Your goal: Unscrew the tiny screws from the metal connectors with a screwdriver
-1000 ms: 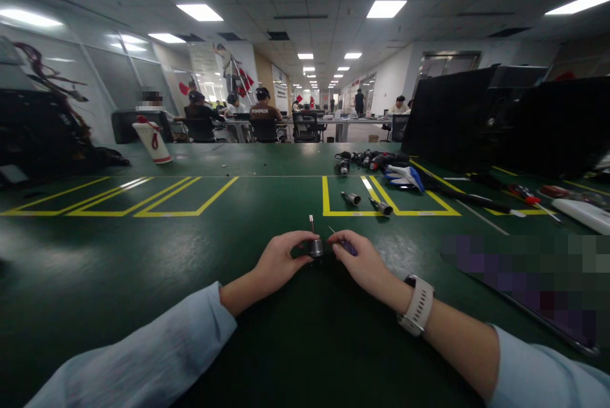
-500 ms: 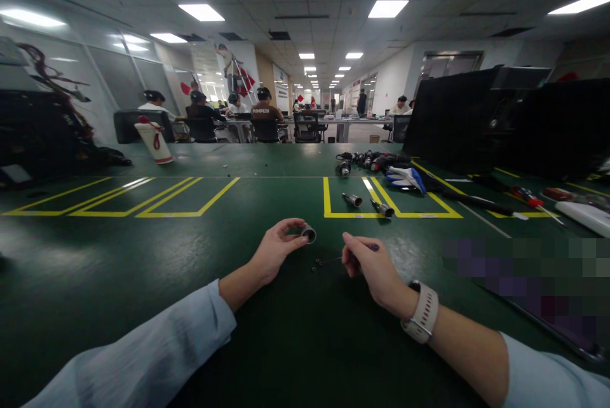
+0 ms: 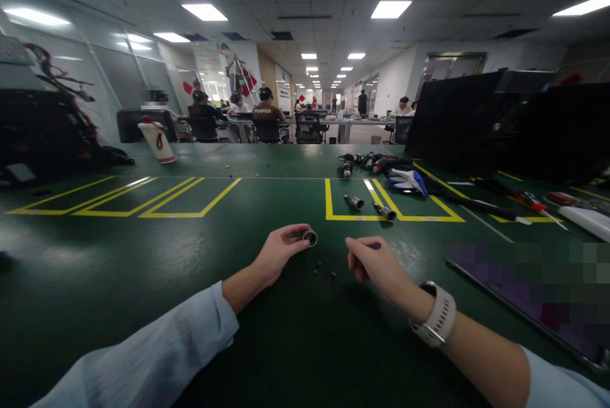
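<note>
My left hand [image 3: 282, 251] pinches a round metal cup-shaped part [image 3: 310, 238] between thumb and fingers, its open end facing me. To the right, my right hand [image 3: 374, 262] is closed around a thin tool with a purple handle [image 3: 374, 245]; the tool's shaft is hard to make out. On the green table between and below the hands lie a small nut [image 3: 315, 272], another small ring [image 3: 319, 264] and a small dark piece [image 3: 333, 274]. Beyond my right hand, two metal connectors [image 3: 354, 203] [image 3: 385, 211] rest by the yellow tape.
Behind the connectors are a cable bundle [image 3: 365, 161] and a blue-white glove [image 3: 407, 182]. A red screwdriver [image 3: 531, 199] and a dark flat device [image 3: 524, 306] lie right. A white cup [image 3: 157, 141] stands at the back left. People sit at far desks.
My right hand has moved slightly right and down, and its tool's shaft no longer reaches the small pieces. The small dark piece now shows on the table. My left hand still holds the metal part.
</note>
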Tool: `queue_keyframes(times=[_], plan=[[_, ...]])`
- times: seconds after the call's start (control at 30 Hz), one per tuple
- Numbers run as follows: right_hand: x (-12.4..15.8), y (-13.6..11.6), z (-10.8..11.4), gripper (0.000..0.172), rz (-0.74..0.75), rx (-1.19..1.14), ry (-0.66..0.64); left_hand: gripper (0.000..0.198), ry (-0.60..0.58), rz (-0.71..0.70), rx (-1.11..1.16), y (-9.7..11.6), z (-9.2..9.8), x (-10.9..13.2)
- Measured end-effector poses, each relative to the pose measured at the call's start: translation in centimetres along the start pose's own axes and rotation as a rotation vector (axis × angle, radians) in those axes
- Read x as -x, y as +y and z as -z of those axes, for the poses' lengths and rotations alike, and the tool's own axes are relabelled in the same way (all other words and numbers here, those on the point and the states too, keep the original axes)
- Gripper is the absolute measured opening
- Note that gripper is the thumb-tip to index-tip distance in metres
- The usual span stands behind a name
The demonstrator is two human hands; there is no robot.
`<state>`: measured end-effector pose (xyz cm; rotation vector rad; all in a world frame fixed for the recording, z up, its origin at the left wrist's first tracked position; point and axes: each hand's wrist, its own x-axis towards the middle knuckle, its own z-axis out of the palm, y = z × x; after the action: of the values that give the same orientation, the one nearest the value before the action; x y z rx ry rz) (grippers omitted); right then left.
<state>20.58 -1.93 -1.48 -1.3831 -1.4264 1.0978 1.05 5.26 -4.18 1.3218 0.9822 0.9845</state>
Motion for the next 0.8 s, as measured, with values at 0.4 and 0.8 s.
queue_keyframes(times=[0.4,0.8], plan=[[1.0,0.9,-0.3,0.040,0.292,-0.194,0.042,0.043,-0.095,0.046,-0.032,0.3,-0.8,1.4],[1.4,0.6,-1.1,0.038,0.508,0.291,0.021,0.032,-0.002,-0.028,-0.026,0.2,-1.6,1.7]])
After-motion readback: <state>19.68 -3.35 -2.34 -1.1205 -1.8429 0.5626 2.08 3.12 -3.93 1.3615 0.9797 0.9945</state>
